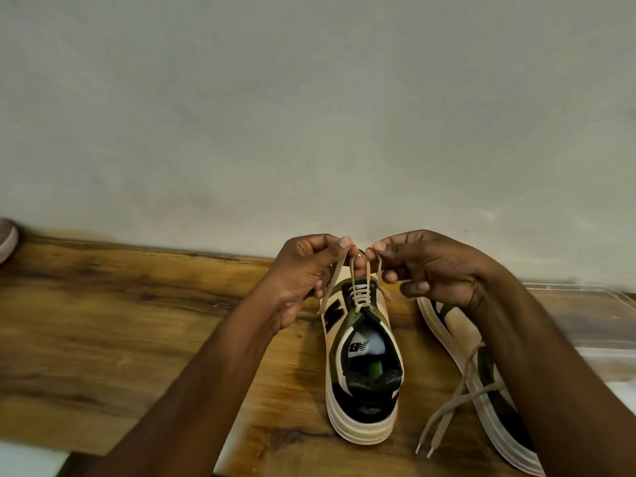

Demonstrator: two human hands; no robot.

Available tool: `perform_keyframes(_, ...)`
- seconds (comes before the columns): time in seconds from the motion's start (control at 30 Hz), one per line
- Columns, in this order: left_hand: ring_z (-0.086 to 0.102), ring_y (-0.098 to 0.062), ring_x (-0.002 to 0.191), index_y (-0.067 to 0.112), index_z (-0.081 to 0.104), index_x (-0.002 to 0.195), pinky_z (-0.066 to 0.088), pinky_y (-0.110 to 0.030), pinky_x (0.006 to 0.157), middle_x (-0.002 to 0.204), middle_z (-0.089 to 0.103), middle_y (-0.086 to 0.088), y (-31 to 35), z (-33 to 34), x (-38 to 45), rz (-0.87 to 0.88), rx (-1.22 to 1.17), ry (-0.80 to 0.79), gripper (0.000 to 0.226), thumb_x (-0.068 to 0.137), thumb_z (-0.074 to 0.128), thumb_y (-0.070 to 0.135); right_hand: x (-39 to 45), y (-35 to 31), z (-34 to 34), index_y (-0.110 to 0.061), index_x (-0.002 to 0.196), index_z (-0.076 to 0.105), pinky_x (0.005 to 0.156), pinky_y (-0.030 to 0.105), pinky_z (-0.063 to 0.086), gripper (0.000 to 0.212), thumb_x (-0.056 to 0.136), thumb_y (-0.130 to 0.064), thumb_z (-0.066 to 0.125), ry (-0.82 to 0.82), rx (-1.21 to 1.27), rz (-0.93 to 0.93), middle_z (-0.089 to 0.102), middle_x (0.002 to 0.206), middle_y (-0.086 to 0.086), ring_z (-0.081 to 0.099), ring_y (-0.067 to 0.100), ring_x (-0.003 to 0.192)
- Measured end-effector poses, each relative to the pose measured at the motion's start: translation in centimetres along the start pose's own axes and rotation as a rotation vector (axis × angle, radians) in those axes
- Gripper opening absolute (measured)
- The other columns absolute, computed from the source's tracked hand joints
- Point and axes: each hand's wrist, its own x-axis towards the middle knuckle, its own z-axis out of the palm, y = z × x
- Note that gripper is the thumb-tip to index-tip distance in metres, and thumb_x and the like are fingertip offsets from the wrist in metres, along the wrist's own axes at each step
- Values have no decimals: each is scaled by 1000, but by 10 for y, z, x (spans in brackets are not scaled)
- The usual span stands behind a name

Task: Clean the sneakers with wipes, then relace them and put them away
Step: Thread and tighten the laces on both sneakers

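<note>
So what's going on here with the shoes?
A person is relacing a sneaker that stands upright on a wooden table, heel toward the camera. The left hand and right hand each pinch an end of its tan lace and hold it up above the toe end; several rows are already threaded. The second sneaker lies tipped on its side to the right, with a loose lace draped over it, not yet laced. A clear plastic container sits further right.

Setting: likely a home room | evidence: wood-grain surface (137, 304) against plain pale plastered wall (309, 115); clear plastic storage box (592, 315) at right; two sneakers (361, 390) on top
</note>
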Motion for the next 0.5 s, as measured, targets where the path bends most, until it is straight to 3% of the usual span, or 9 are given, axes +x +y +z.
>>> perform_keyframes(0.23, 33, -11, 47, 15, 78, 93, 31, -24, 47, 88, 79, -7, -6, 9, 1, 55, 41, 52, 13, 98, 71, 25, 9, 14, 8, -4, 105, 78, 43, 17, 30, 35, 81, -30, 79, 214, 41, -19, 71, 86, 7, 50, 9, 61)
perform_keyframes(0.4, 49, -1, 44, 10, 77, 105, 33, -20, 43, 74, 76, 2, -7, 5, 0, 72, 86, 29, 11, 98, 69, 9, 7, 16, 8, -2, 110, 77, 44, 18, 35, 19, 92, -8, 73, 254, -45, -56, 75, 88, 11, 54, 9, 62)
perform_keyframes(0.5, 59, 1, 46, -1, 75, 109, 39, -14, 41, 80, 77, -8, -5, 7, -3, 108, 119, 31, 16, 94, 71, 2, 6, 18, 10, -1, 108, 77, 44, 20, 38, 18, 91, -4, 74, 277, -84, -82, 75, 82, 12, 56, 11, 60)
